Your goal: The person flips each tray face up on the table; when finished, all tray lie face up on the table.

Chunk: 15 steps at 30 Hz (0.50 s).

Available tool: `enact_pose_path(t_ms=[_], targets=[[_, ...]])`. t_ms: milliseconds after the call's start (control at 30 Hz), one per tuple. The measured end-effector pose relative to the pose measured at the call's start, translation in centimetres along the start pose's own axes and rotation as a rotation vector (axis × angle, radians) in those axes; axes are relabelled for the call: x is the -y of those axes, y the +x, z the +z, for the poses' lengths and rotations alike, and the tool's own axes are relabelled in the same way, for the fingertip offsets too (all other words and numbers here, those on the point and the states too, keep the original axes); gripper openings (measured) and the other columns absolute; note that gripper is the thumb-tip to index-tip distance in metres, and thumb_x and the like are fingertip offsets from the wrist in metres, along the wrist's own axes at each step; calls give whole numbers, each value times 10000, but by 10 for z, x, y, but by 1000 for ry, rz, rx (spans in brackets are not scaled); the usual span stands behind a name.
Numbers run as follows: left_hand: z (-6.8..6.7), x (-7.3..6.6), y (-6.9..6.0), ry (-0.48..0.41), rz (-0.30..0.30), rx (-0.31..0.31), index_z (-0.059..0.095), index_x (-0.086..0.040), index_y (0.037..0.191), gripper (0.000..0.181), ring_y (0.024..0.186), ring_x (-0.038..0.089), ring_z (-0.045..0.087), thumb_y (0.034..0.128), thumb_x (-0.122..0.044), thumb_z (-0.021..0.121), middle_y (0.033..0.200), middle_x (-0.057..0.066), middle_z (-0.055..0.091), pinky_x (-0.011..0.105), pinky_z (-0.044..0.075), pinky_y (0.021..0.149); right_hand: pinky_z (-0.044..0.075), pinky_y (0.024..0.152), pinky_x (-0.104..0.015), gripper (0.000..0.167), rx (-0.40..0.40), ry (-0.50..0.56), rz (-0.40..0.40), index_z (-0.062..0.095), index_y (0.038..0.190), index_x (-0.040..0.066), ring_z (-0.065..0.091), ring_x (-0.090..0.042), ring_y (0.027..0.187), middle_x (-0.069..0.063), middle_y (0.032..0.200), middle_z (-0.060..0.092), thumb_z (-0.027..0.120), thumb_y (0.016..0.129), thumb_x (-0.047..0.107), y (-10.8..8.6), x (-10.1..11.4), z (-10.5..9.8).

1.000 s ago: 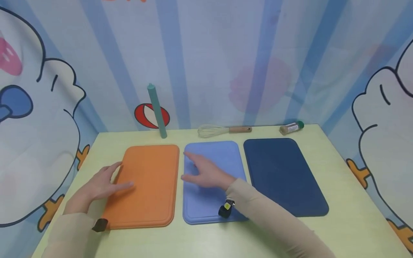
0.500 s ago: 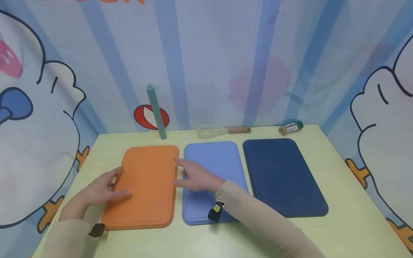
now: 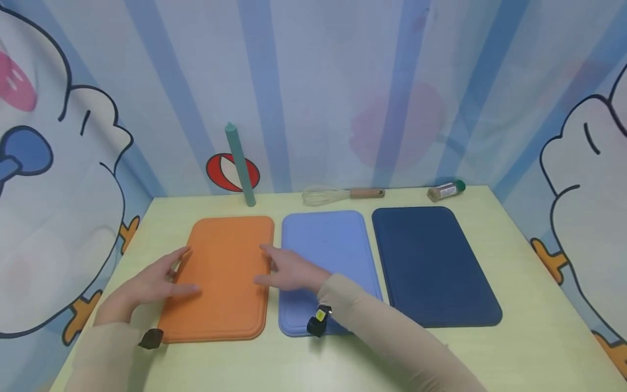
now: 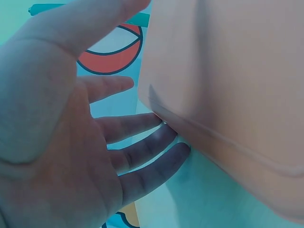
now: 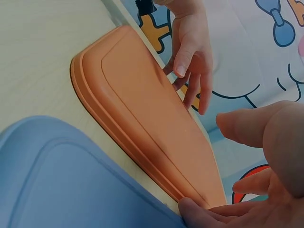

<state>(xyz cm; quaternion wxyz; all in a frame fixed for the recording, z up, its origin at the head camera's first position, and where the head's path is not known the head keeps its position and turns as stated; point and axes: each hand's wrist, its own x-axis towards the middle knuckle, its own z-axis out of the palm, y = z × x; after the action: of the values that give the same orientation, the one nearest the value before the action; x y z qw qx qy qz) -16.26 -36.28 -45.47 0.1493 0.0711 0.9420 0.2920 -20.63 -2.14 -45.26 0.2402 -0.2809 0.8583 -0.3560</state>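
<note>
An orange cutting board [image 3: 225, 277] with rounded corners lies flat on the table between my two hands. At its left edge is my left hand [image 3: 149, 283]; in the left wrist view the fingertips [image 4: 180, 149] meet the board's side, while the thumb stays above the surface. My right hand [image 3: 291, 269] is at the right edge, over the gap beside a light blue cutting board [image 3: 328, 234]. Its lower fingertips [image 5: 192, 211] reach the orange board's edge in the right wrist view, with the thumb raised apart. Neither hand's fingers are curled round the board.
A dark blue cutting board [image 3: 436, 267] lies at the right. Along the back edge are a whisk [image 3: 343, 195] with a wooden handle and a small green-capped bottle [image 3: 446, 190]. A teal stick [image 3: 240, 166] leans on the printed backdrop [image 3: 323, 92] behind the table [image 3: 519, 305].
My right hand has moved left from over the light blue board to the orange board's right edge. The left hand has stayed by the left edge, shifting only slightly. The boards have not moved.
</note>
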Motion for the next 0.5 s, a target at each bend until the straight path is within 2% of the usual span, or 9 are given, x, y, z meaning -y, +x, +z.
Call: enact_pose_path(t_ms=[300, 500], targets=[[-2, -2, 3, 3, -36, 31, 201, 12, 1648, 1117, 1338, 630, 453, 879, -513, 818, 1634, 370, 250, 713, 428, 1065, 389, 1206, -387, 827, 3, -6, 29, 282, 1668, 105, 447, -219, 1484, -81, 1630, 459, 687, 1012, 404, 2, 6, -2], [-2, 0, 4, -8, -52, 44, 198, 8, 1650, 1110, 1327, 600, 474, 886, -514, 809, 1642, 351, 264, 694, 449, 1055, 387, 1205, -378, 814, 4, 8, 49, 307, 1659, 97, 425, -223, 1504, -83, 1633, 456, 698, 1006, 386, 2, 7, 1]])
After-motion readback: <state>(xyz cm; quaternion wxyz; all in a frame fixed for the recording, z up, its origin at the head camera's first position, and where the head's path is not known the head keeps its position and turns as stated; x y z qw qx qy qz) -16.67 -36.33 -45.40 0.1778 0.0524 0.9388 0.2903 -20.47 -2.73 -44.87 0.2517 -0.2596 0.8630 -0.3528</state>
